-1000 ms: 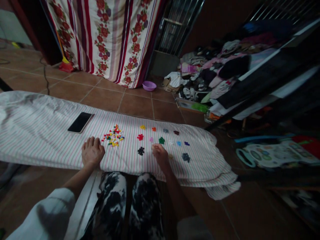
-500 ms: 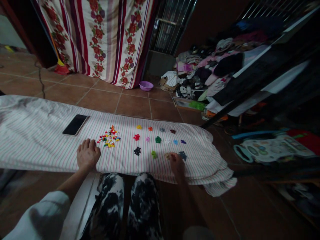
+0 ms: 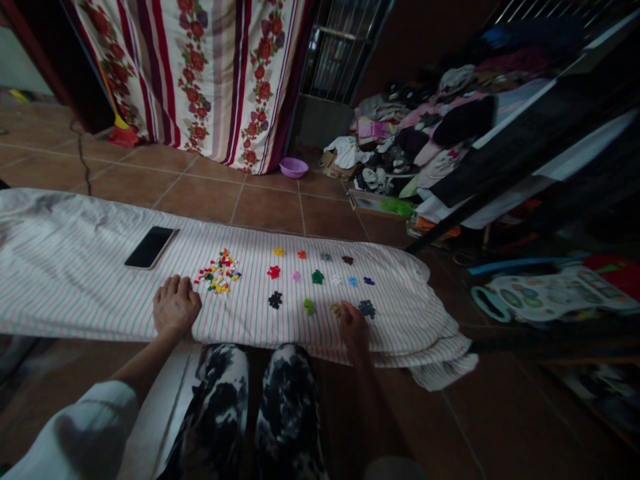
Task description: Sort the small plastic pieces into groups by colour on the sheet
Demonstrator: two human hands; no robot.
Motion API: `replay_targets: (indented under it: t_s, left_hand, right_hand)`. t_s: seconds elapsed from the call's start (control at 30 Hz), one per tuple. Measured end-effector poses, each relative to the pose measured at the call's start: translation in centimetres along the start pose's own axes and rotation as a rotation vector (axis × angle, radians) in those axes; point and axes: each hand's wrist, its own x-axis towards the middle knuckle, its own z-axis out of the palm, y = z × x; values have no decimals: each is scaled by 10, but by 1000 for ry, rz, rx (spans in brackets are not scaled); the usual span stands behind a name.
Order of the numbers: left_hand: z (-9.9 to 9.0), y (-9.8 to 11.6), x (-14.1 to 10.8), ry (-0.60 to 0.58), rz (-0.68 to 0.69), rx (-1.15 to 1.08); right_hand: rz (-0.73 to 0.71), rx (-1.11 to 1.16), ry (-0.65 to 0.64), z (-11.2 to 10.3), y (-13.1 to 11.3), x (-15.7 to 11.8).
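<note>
My left hand (image 3: 177,307) lies palm down on the striped cloth (image 3: 90,293), fingers resting on it, beside a mixed heap of small coloured pieces (image 3: 219,272). At the small tan pile (image 3: 337,309) my right hand (image 3: 354,325) has its fingertips pinched together; whatever they hold is too small to make out. Just right of that hand sits a dark grey-blue pile (image 3: 367,309). Single-colour piles are laid out in rows, among them black (image 3: 275,300), lime green (image 3: 309,306), red (image 3: 273,272), dark green (image 3: 317,277) and yellow (image 3: 278,252).
A phone (image 3: 151,247) with a dark screen lies on the cloth, left of the mixed heap. Beyond, on the tiled floor, are a purple basin (image 3: 293,168), a broom (image 3: 123,133) and a heap of clothes and shoes (image 3: 395,143). A curtain (image 3: 220,80) hangs behind.
Both hands stay in nearly the same places, the right still at the tan pile. The view has shifted very slightly; the piles look unchanged.
</note>
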Motion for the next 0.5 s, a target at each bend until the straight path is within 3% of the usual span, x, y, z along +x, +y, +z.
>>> replay_targets:
  t_s: [0.27, 0.5]
  left_hand:
    - [6, -3, 0, 35, 16, 15]
    - [10, -3, 1, 64, 10, 34]
  right_hand:
    - [70, -12, 29, 0, -1, -2]
    - [-122, -52, 107, -3, -13, 3]
